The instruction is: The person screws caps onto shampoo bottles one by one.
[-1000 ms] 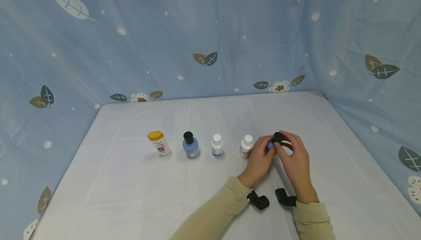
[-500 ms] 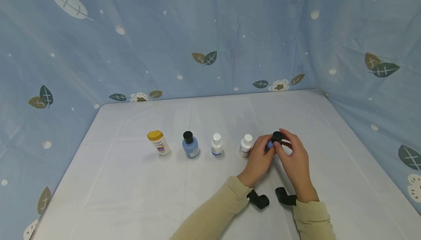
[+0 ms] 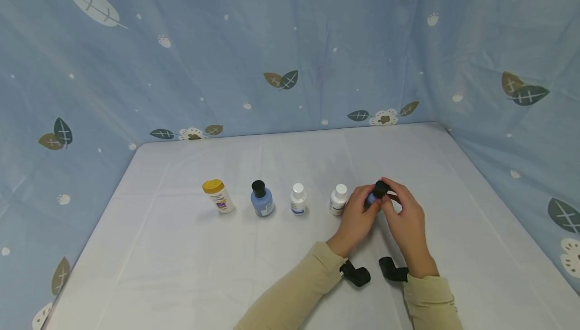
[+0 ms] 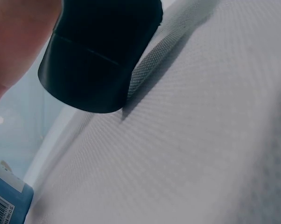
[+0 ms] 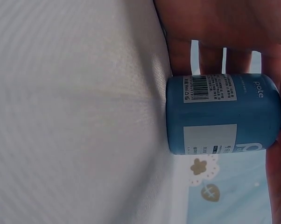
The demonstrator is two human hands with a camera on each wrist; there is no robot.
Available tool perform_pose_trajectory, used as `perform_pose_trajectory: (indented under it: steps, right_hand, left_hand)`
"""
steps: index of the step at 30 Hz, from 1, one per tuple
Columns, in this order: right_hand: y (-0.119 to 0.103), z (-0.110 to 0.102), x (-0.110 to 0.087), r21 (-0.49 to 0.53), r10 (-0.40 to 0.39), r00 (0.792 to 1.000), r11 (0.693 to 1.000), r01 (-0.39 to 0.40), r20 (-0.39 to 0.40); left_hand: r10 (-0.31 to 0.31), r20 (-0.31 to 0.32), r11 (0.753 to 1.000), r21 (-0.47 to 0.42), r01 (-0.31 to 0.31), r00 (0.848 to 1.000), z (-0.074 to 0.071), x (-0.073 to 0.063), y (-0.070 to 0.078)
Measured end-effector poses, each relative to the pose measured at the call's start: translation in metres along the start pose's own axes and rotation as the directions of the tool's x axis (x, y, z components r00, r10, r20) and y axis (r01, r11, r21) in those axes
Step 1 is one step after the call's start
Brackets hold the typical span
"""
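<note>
In the head view, a blue bottle [image 3: 370, 200] with a black cap [image 3: 380, 189] stands between both hands at the right end of a row. My left hand [image 3: 357, 222] grips its body from the left. The fingertips of my right hand [image 3: 408, 222] pinch the black cap. The right wrist view shows the blue bottle's labelled side [image 5: 224, 114], its base at the white cloth and fingers around it. Only a lower corner of the blue bottle [image 4: 10, 196] appears in the left wrist view. A white bottle [image 3: 338, 200] is right beside my left hand.
Left of the hands are another white bottle [image 3: 298, 199], a blue black-capped bottle [image 3: 262, 200] and a yellow-capped white bottle [image 3: 219, 196]. Black wrist mounts [image 3: 355, 274] extend below both hands. A blue leaf-patterned curtain [image 3: 290, 43] borders the white table [image 3: 181, 269].
The right fingertips have shifted slightly on the black cap, and the cap has moved a little to the left. The left hand stays on the blue bottle, and the other bottles stand unchanged.
</note>
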State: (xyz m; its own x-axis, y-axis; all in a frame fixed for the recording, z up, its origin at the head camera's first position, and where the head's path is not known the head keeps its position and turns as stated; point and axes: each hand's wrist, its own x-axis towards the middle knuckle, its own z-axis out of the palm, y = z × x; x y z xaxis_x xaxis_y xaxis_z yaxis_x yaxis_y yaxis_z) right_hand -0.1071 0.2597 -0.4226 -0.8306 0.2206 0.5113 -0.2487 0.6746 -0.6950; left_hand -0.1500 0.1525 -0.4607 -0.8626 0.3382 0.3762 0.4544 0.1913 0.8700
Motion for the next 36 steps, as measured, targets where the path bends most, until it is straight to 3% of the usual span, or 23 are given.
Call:
perform_pose_trajectory:
  steps: [8,31,36]
  right_hand:
    - [-0.0003,-0.0004,-0.0002,0.023,0.016,0.999,1.000,-0.015,-0.047]
    - [0.0018,-0.0003,-0.0002,0.026,0.009,1.000,1.000,-0.008,-0.028]
    - [0.0023,0.0001,0.0006,0.023,0.005,1.000,1.000,-0.005,-0.014]
  left_hand:
    - [0.007,-0.007,1.000,0.007,-0.007,1.000,0.0009,0.0002,-0.0003]
    - [0.000,-0.006,1.000,0.001,0.000,1.000,0.0006,-0.0003,-0.0005]
    - [0.026,-0.008,1.000,-0.008,-0.026,1.000,0.0012,-0.0002,-0.0017]
